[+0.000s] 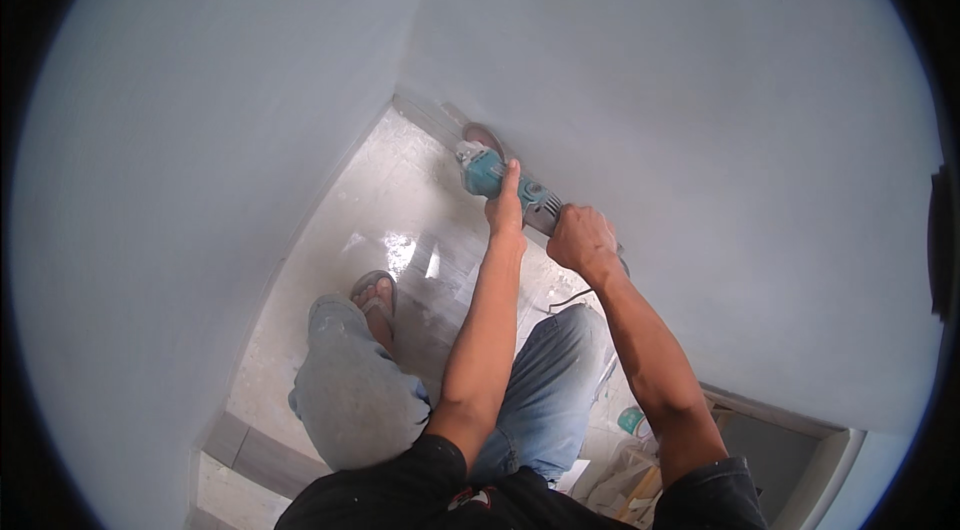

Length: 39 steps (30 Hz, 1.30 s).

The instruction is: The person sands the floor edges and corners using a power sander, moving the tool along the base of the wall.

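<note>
Both my hands are closed around a teal angle grinder (485, 173) with a grey rear body. Near its front, my left hand (507, 209) grips the tool, thumb stretched along the casing. My right hand (583, 237) wraps round the rear end, where a dark cord (572, 299) trails off. At the front sits a reddish-brown disc (484, 137), tilted up against the foot of the right-hand wall (650, 100). A grey strip (425, 120) runs along that wall's base toward the corner. Whether the disc is spinning cannot be told.
A plain wall (200, 130) closes in on the left and meets the right wall ahead. My sandalled foot (377, 300) rests on the dusty, pale floor (350, 200). Behind on the right are a teal-and-white tub (633, 421), clutter and a door frame (835, 470).
</note>
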Available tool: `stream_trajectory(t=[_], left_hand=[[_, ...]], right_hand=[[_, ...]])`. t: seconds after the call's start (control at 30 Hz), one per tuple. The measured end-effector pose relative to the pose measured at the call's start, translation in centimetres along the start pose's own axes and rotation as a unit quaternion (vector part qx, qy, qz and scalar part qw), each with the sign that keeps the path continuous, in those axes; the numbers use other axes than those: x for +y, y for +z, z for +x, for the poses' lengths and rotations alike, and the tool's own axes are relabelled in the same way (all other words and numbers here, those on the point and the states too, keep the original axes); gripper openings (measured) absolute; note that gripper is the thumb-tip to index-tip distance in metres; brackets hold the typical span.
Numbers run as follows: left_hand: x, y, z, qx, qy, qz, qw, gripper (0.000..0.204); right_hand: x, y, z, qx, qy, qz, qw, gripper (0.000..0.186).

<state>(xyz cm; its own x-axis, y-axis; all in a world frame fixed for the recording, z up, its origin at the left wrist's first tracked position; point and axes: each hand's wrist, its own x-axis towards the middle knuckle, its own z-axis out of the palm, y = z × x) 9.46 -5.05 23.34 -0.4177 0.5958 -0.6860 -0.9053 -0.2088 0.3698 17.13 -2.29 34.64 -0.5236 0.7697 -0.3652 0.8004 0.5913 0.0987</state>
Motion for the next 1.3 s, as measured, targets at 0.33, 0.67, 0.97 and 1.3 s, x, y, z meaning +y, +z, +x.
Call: stream_trajectory(t=[0.33,0.67,0.97,1.3], left_hand=[[2.7,0.3,-0.3,-0.001,0.024,-0.010,1.000,0.088],[-0.8,0.2,0.3,0.010,-0.013,-0.001,1.000,0.091],[-0.6,0.3,-0.8,0.026,-0.003,-0.007,1.000,0.089],[-1.8,0.1,0.3,0.016,-0.025,0.004,1.000,0.091]], right_hand=[[-1.4,-0.6,0.8,0.000,-0.015,0.034,0.999,0.023],[0.3,-0.2,-0.4,-0.007,0.017,0.011,1.000,0.023],[0.3,-0.2,-0.7,-0.021,0.008,0.018,1.000,0.024],[1.4,0.5,-0.5,0.020,-0.014,0.006,1.000,0.024]])
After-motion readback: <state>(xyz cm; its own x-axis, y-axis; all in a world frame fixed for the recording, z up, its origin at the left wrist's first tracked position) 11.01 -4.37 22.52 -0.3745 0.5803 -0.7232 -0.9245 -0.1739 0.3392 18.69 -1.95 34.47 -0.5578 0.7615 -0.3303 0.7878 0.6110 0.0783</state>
